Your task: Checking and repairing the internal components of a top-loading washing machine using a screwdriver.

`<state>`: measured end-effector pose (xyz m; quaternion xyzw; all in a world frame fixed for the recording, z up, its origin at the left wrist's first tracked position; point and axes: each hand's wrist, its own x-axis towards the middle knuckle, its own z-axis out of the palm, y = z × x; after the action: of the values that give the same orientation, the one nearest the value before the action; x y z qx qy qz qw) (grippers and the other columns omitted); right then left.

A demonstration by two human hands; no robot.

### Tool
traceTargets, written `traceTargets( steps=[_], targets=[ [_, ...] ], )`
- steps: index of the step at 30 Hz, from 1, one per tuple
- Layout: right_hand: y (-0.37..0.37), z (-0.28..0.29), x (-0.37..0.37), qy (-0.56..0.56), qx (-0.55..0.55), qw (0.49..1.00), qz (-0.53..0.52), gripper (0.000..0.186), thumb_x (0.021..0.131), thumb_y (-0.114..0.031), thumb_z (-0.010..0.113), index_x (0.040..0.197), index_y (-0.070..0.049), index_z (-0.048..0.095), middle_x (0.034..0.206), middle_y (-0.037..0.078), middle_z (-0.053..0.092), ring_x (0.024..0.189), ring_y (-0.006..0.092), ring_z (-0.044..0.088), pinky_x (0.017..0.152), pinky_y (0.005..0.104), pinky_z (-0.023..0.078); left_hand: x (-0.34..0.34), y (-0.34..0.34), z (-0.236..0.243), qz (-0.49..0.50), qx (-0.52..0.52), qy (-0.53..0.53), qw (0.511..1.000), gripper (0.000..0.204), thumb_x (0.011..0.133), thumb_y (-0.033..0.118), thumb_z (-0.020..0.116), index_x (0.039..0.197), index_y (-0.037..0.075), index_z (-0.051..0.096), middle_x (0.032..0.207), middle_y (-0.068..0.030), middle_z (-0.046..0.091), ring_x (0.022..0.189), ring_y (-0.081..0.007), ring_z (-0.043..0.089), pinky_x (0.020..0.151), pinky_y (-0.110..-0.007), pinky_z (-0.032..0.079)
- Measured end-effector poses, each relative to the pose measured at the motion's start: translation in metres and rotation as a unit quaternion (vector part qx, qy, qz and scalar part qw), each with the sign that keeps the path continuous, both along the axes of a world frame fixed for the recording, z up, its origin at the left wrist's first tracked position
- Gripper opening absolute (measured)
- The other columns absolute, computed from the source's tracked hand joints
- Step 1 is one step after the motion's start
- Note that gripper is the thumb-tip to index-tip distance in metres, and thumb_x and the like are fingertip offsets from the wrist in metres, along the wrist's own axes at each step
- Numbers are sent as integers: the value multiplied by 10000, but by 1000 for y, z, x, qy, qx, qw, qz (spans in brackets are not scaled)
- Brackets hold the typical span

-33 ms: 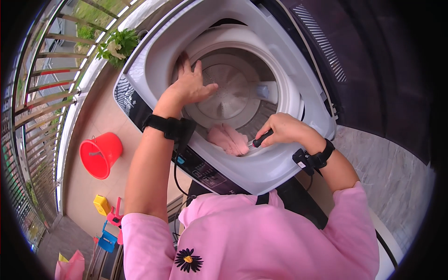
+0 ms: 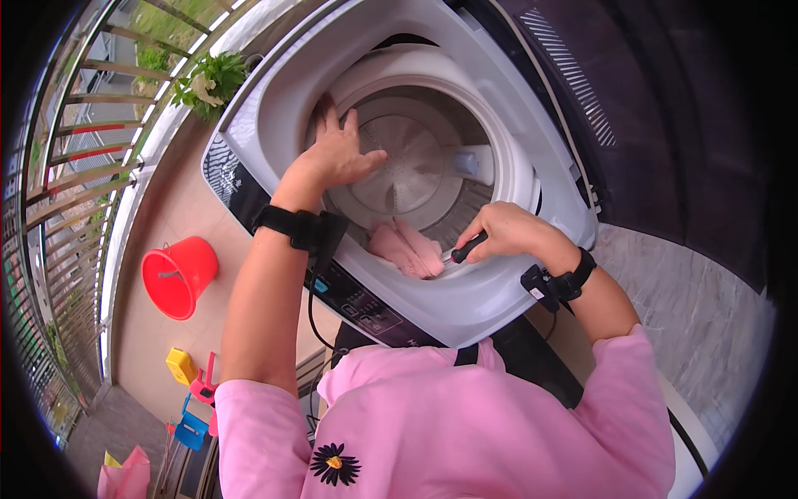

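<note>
Pink cloth [image 2: 407, 249] inside rim [image 2: 440, 71], right hand [image 2: 507, 227] on tool [image 2: 471, 247] — open drum middle [image 2: 395, 166]

A person's left hand [image 2: 339, 156] spreads at the left edge of a washing-machine tub [image 2: 407, 175] while the right hand [image 2: 505, 230] grips a black-handled tool [image 2: 470, 247] beside pink cloth [image 2: 406, 248] at the tub's near edge.
</note>
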<state>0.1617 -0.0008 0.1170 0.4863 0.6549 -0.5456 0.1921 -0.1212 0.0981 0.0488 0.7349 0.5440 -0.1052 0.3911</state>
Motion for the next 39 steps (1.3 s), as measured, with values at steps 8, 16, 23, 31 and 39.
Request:
traceTargets(
  steps=[8,16,23,31,39],
  targets=[
    [17,42,48,-175,-13,984,-15,361,616,-188,848,971,-175,786,837,132,730,775,273,690,721,348,534,-5,16,12,26,4,-41,999,986,859,580,577,1449,-136,243,1525,-374,133,1453,-436,139,1188,-397,178],
    [-19,-8,10,34,-18,993,-108,335,681,-272,811,995,-162,778,835,97,733,757,228,680,712,303,514,6,18,6,43,9,-58,997,982,850,564,586,1453,-126,233,1521,-385,137,1444,-457,160,1187,-414,200],
    [-22,-11,-19,72,5,991,-109,328,713,-303,797,1003,-152,774,827,121,728,742,254,680,703,316,518,-2,16,4,48,34,-9,998,999,860,641,535,1476,-86,234,1527,-376,134,1440,-441,199,1178,-392,212],
    [-29,7,-63,52,41,982,-176,335,773,-238,783,1079,-107,746,832,117,731,738,161,668,725,257,500,1,21,2,47,17,-29,998,1040,839,670,531,1485,-79,209,1512,-415,81,1423,-510,163,1180,-442,208],
    [-65,6,-47,208,-87,821,-525,341,858,-161,733,1159,-6,689,747,23,616,580,35,490,464,180,313,-5,30,16,50,-21,-94,994,903,904,639,482,1428,-83,336,1420,-401,344,1371,-463,330,1127,-417,297]
  ],
)
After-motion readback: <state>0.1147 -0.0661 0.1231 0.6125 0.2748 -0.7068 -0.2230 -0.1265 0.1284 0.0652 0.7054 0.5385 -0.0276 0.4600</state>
